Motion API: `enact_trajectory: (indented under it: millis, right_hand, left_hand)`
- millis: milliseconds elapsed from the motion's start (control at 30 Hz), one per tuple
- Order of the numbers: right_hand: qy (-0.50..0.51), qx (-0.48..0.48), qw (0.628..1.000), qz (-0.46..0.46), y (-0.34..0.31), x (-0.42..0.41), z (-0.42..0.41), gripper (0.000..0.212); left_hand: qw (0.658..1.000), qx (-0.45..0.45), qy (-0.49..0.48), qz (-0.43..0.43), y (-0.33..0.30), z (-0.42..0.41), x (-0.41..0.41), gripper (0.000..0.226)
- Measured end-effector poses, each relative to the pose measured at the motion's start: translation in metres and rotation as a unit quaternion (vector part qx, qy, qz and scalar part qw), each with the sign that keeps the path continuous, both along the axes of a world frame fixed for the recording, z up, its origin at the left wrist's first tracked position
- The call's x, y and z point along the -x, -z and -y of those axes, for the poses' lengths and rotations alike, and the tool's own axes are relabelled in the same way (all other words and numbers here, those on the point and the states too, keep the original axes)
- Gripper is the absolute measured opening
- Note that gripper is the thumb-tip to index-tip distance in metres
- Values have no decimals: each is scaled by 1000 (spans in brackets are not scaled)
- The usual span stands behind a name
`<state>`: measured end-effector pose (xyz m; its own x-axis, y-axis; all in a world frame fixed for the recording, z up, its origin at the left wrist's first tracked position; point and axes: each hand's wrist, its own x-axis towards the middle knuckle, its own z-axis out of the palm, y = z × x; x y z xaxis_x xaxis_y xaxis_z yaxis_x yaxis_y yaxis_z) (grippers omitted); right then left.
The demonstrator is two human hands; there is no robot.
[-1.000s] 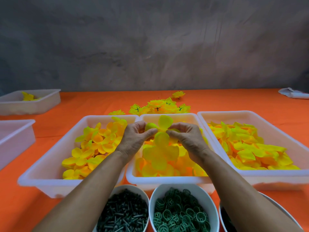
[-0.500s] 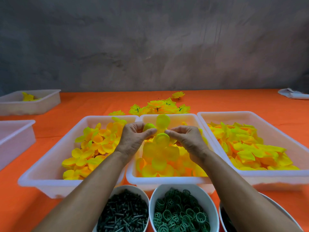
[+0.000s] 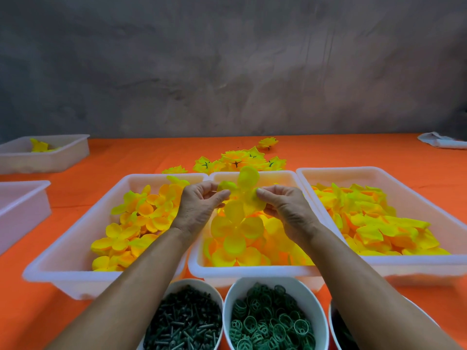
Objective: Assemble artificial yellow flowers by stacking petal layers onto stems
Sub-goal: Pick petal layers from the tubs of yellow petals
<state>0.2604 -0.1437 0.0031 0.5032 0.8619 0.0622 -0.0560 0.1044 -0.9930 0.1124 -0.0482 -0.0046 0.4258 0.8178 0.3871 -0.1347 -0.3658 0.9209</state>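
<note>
**Petal layer held over the middle tray**

Item 1. Left hand [image 3: 199, 205]: is pinching the left edge of a yellow petal layer [image 3: 242, 195] between thumb and curled fingers, hovering above the middle tray [image 3: 252, 272].

Item 2. Right hand [image 3: 285, 208]: is pinching the right edge of the same petal layer, fingers curled round the fabric, opposite the left hand.

Item 3. Petal layer: is hanging between the two hands above the middle tray's far half, one rounded lobe standing upward, others drooping toward the loose petals beneath. Whether it is one layer or several together cannot be told.

Item 4. Three white trays are sitting side by side on the orange table [image 3: 353, 155]: the left tray [image 3: 75, 276] is holding rounded yellow-orange petals, the middle tray similar rounded petals, the right tray [image 3: 417, 270] pointed yellow-orange petals.

Item 5. Near edge: a white bowl of dark stems [image 3: 182, 324] is standing beside a white bowl of green rings [image 3: 270, 324]; a third bowl [image 3: 336, 327] is showing only partly, contents unclear.

Item 6. Finished flowers [image 3: 240, 160] are lying in a cluster on the table just behind the trays.

Item 7. Two further white trays are resting at the far left; the rear tray [image 3: 50, 160] is holding a yellow flower piece.
</note>
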Motion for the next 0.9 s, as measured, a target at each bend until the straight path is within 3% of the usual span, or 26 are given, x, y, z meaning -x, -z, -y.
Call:
enact_trajectory:
  millis: [300,500,667,800,900]
  right_hand:
    - [13,-45,999,24,0,2,3,17]
    - [26,-22,998,55,2,3,2,23]
    - [-54,10,997,45,-1,7,1,38]
    - [-79,27,992,94,1,7,3,15]
    - [-26,14,996,81,3,5,0,13]
  left_hand:
    - [999,-16,5,-30,0,1,1,2]
    - [999,-2,16,-36,-1,1,1,27]
    - [1000,1,21,-22,-1,1,2,26]
    - [999,0,35,-20,-2,1,2,18]
    - [1000,11,28,-7,-2,4,2,21]
